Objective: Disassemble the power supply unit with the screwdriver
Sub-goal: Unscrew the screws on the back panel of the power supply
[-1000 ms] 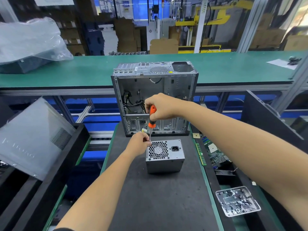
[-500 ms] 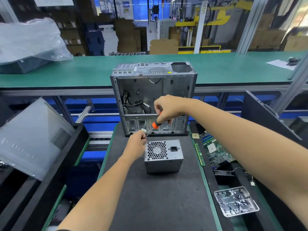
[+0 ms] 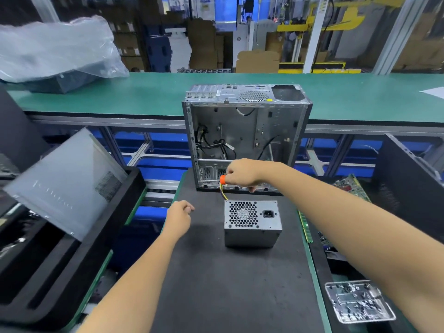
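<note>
The boxy grey metal power supply unit (image 3: 252, 223) on the black mat (image 3: 228, 284) looks to us heavy, rigid and sharp-edged, best steadied by its flat sides, while our right hand (image 3: 242, 174) grips the orange-handled screwdriver (image 3: 222, 180) behind it and our left hand (image 3: 179, 211) hovers beside it, loosely curled and empty.

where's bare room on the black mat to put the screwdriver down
The near half of the black mat, in front of the power supply, is bare. So is the strip between it and the left hand. It is crowded behind, where the right hand meets the computer case.
</note>
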Demonstrator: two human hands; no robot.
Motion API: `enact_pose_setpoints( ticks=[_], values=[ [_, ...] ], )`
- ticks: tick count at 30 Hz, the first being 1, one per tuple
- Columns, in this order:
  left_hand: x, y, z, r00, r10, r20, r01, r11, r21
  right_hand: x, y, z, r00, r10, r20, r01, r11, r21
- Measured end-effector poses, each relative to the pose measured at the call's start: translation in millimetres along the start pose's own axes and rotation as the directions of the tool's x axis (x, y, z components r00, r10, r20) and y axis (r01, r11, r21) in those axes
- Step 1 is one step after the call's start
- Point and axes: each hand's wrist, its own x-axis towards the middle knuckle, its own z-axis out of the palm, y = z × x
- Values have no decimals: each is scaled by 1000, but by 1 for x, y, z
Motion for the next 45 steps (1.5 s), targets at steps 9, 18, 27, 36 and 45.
enact_pose_setpoints(
  ticks=[9, 18, 27, 36, 45],
  values=[
    [-8, -50, -3, 995, -102, -9, 102, 995, 13, 37, -5, 47, 991, -61, -122, 63, 998, 7],
    [-13, -64, 10, 991, -132, 24, 130, 989, 67, 47, -7, 55, 989, -82, -127, 89, 995, 52],
    [-9, -58, 20, 989, -147, 14, 146, 987, 66, 47, -4, 55, 992, -93, -81, 95, 995, 10],
    [-6, -59, 18, 989, -137, 51, 133, 989, 66, 41, -1, 53, 987, -131, -89, 130, 991, -16],
    [6, -23, -16, 985, -33, -171, 8, 989, -146, 19, -7, 3, 971, -161, -177, 152, 986, -63]
  ],
)
